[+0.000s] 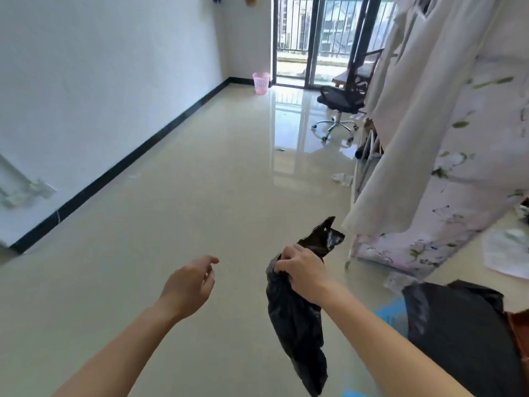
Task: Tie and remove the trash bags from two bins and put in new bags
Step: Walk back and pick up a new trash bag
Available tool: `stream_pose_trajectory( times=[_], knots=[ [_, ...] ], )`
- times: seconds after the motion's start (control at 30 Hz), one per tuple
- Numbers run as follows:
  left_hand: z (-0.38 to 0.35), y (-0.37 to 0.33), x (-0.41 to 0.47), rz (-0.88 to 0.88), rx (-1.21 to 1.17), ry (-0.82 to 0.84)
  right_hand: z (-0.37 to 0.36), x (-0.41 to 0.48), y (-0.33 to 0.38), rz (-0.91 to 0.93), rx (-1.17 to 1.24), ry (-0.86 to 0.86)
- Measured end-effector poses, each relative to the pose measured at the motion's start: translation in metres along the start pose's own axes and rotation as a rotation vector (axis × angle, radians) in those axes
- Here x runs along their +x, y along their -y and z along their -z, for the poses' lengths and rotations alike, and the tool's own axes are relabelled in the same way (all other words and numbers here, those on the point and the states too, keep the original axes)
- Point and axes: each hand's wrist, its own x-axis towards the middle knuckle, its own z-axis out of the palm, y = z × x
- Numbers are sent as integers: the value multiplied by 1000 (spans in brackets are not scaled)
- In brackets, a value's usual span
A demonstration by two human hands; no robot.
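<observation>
Glossy beige floor tiles (200, 196) run from the person's feet to a balcony door (309, 38) at the far end, with a white wall (100, 81) along the left and an office chair (340, 100) near the glass. Against the far corner, just beside the door frame, stands a pink bin (260, 83). It is well apart from the person, and from here it looks unlined, though it is too small to be sure. The right hand (303, 270) is clenched around the bunched neck of a black trash bag (297, 325). The bag's body hangs limp and flat below the fist, and a loose corner sticks up above it. That slack shape suggests a fresh, empty bag carried by the mouth so it can be shaken open at the bin. The left hand (189, 285) is held out ahead with fingers loosely curled and nothing in them, probably free to help spread the bag's mouth. At lower right, close to the person, sits a dark bulky mass (458, 325) with a patch of blue (392, 313) showing beside it. It may be a filled bag over a second bin, but the edge of the view distorts it too much to say. Floral cloth (472, 167) hangs along the right side.
</observation>
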Motion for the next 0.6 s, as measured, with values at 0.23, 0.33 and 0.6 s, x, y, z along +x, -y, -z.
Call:
stream_pose_trajectory(
  times=[0.23,0.33,0.6],
  knots=[
    [34,9,176,-233,145,53,42,106,-24,276,-270,-90],
    [36,-11,263,-374,191,-32,58,151,-65,346,-371,-127],
    [43,-33,524,-365,393,198,66,349,-209,444,-531,-294]
  ],
)
